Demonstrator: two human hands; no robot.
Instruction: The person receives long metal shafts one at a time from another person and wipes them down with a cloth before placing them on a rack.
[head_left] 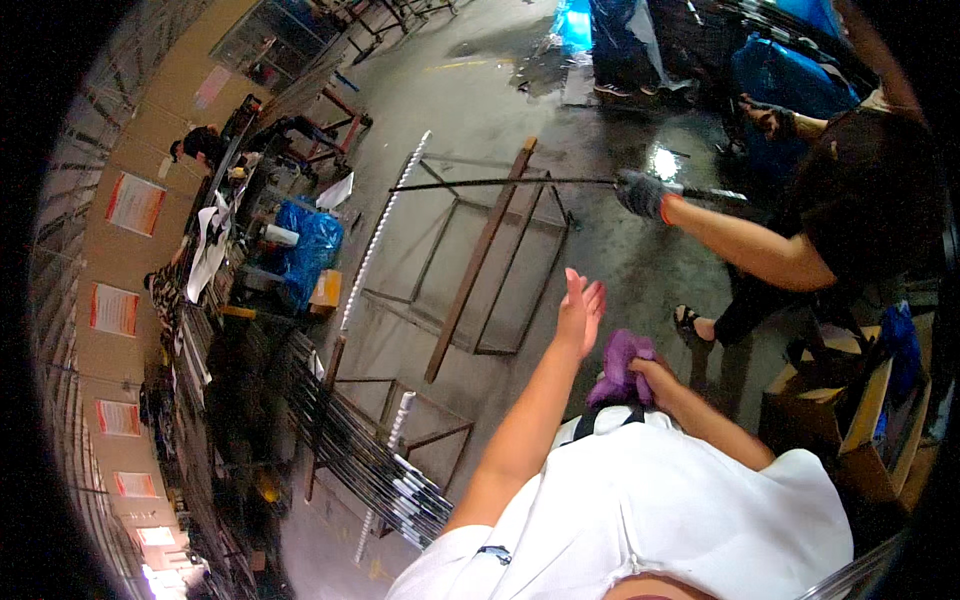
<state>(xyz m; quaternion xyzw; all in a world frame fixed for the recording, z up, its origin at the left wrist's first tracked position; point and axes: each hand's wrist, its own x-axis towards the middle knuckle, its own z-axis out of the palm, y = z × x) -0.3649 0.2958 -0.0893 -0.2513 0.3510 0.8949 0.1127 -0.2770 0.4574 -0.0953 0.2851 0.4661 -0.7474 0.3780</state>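
My left hand (580,315) is held out in front of me, palm turned inward and fingers stretched. It touches nothing; the nearest thing is a metal frame (483,300) on the floor beyond it. Close to my body, my right hand (652,375) grips a bunched purple cloth (624,350); its exact kind cannot be made out. A person at the right, wearing a dark glove (642,194), holds a long thin black rod (500,182) that reaches left across the frame.
A brown beam (480,265) and a white notched strip (385,225) lie across the frame. Bundled dark rods (365,450) are at the lower left. Blue plastic (310,245) covers something farther left. An open cardboard box (865,420) stands at my right, near the person's sandalled foot (698,325).
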